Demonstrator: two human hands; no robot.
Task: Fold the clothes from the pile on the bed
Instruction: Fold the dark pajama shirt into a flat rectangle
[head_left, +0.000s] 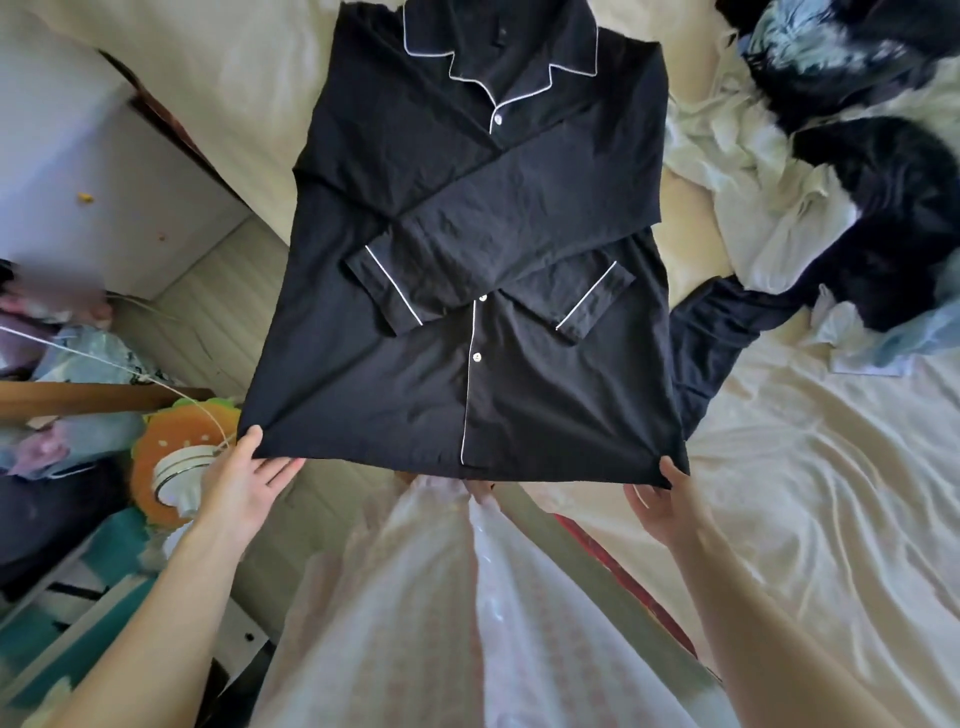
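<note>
One shirt (467, 218), two hands (244, 483) gripping hem

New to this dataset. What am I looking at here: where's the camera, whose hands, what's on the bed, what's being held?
There is no robot here. A person wears one wide-angle camera on the head, looking forward and down, so the arms coming in from the bottom are the wearer's own.

The left hand and the right hand each pinch a bottom corner of a black pyjama shirt with white piping. The shirt lies face up, collar away from the camera, with both sleeves already folded across the chest. Its hem is lifted off the edge of the bed, which has a cream sheet.

At the upper right lies the pile of unfolded clothes, a mix of white, black and pale blue. A dark garment lies beside the shirt. The pale fabric at the bottom centre is the wearer's own clothing.
</note>
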